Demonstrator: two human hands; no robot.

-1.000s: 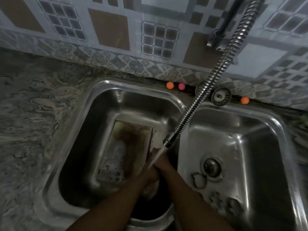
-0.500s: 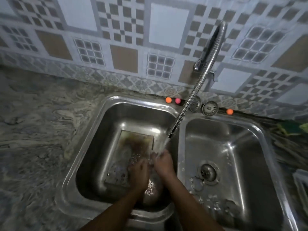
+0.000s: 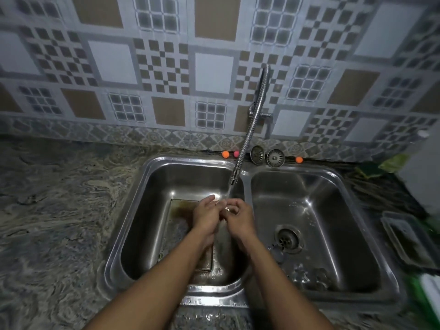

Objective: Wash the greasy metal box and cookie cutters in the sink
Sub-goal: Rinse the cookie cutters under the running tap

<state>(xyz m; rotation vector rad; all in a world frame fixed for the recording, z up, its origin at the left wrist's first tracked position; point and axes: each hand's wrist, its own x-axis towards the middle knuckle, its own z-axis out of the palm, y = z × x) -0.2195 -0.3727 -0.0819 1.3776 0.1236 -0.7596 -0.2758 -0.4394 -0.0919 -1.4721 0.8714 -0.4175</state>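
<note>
Head view, looking down on a double steel sink (image 3: 190,160) set in a marbled tabletop (image 3: 59,198). In the left basin, near the middle of the frame: metal box (image 3: 176,226), lying flat on the bottom, open side up, brown grease on its inside, lower part hidden behind the forearms.

Above the box, both hands close together under a thin water stream (image 3: 227,195) from the flexible faucet hose (image 3: 250,129). Fingers of the left hand (image 3: 206,217) fairly straight and a little apart, pointing to the upper right. Fingers of the right hand (image 3: 239,219) curled and touching those of the left. Between the two hands a small bright spot, too small to name, so cannot tell whether clamped on anything.

In the lower part of the right basin: cookie cutters (image 3: 309,276), blurred, lying on the bottom below the drain (image 3: 288,238).

Along the back rim: two strainer plugs (image 3: 275,158) and three small balls (image 3: 225,154), just beside the tiled wall (image 3: 214,72).
</note>
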